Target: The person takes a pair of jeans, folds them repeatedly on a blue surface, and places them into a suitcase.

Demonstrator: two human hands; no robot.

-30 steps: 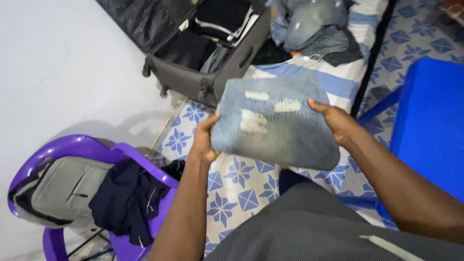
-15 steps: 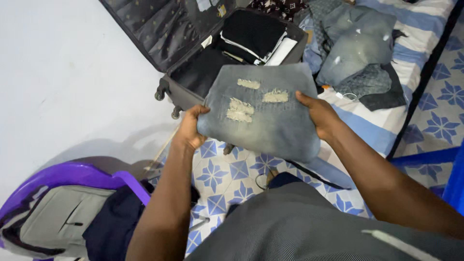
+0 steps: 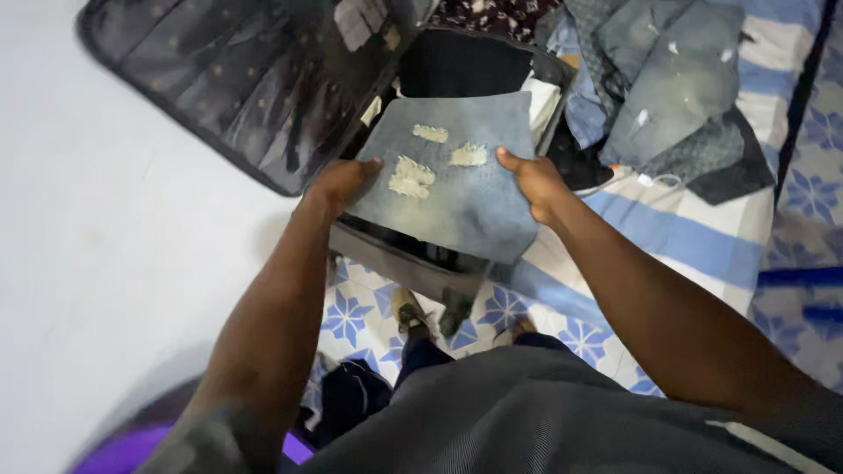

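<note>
I hold a folded pair of faded blue ripped jeans point(image 3: 457, 180) flat between both hands, right over the open dark grey suitcase point(image 3: 395, 259). My left hand point(image 3: 338, 183) grips the jeans' left edge and my right hand point(image 3: 531, 180) grips the right edge. Inside the suitcase lie folded black clothes point(image 3: 461, 66) with a white item point(image 3: 546, 95) at the right side. The suitcase lid point(image 3: 237, 79) leans open against the white wall.
A heap of jeans and dark garments point(image 3: 667, 88) lies on the blue-and-white striped mattress point(image 3: 694, 237) at the right. Blue star-patterned tiles point(image 3: 351, 316) cover the floor. A purple chair point(image 3: 132, 448) with dark clothing point(image 3: 351, 399) sits at the bottom left.
I have stepped forward and carried the jeans from in front of the suitcase to directly above its open compartment. The purple chair has slid almost out of view.
</note>
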